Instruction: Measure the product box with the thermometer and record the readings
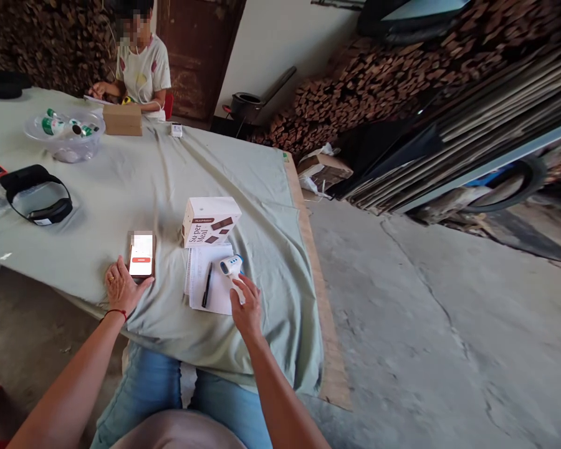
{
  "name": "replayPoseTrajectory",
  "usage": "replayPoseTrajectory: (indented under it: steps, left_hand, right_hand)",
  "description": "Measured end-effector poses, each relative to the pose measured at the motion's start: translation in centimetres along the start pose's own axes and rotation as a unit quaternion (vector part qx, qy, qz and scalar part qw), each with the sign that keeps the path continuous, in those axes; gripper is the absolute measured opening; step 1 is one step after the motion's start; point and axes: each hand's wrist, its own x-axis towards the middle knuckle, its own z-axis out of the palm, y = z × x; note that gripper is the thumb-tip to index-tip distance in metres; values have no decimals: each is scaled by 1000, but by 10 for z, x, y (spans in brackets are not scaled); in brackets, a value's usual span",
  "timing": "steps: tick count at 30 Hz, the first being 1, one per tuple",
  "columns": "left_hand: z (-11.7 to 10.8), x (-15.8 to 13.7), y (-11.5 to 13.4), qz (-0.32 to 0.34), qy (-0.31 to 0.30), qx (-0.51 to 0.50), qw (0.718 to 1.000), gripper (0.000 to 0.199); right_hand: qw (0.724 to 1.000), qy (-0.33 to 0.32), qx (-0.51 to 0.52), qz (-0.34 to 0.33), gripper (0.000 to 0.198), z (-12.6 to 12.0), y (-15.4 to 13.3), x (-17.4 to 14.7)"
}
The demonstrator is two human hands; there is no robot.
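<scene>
My left hand (123, 288) is at the lower end of a smartphone (141, 267) with a lit screen, its thumb along the bottom edge and fingers by the left side. My right hand (247, 308) has thumb and fingers around the handle of a white and blue infrared thermometer (231, 265), whose head points away from me. Under the thermometer lies an open notebook (220, 293) with handwriting on the left part. A black pen (207, 285) rests across its page. Just behind the notebook stands a white box (212, 221) printed "Super Meal".
A pale green cloth covers the table (262, 199), whose wooden edge (315, 280) shows at right. Farther left are a black headset (38, 194) and a clear basin (68, 140) of bottles. A cardboard box (122, 120) stands near a seated person (143, 72) across the table.
</scene>
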Motion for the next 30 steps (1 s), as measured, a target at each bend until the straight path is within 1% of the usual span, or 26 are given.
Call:
replayPoseTrajectory:
  steps: [3,6,12,15,17,19,21,24,27,30]
  left_hand:
    - [-1,-2,-2,8,4,-9,1000,105]
    - [0,-8,5,20,23,-10,999,98]
    - [13,-26,48,99,23,-36,994,84]
    - [19,-31,65,140,22,-44,989,78]
    - [23,-30,72,187,5,-58,981,73]
    - [26,-25,80,217,-22,-76,973,71]
    - [31,-15,88,217,-51,-91,971,70]
    - [39,2,102,196,-84,-100,972,64]
    - [46,14,113,189,-105,-90,972,56]
    - [49,15,118,192,-110,-77,972,51]
  right_hand:
    - [999,2,-28,33,26,-9,22,-6]
    - [997,-8,-30,70,28,-14,35,-11]
    - [992,14,6,123,32,-15,45,-25]
    - [990,21,16,140,34,-15,46,-34]
    - [990,18,20,137,34,-16,44,-38]
    - [990,15,27,135,35,-16,42,-39]
    - [990,11,34,138,35,-16,39,-37]
    - [990,3,34,136,34,-14,36,-32]
    - [992,-5,18,128,34,-11,33,-24]
    - [993,-13,0,115,32,-7,29,-14]
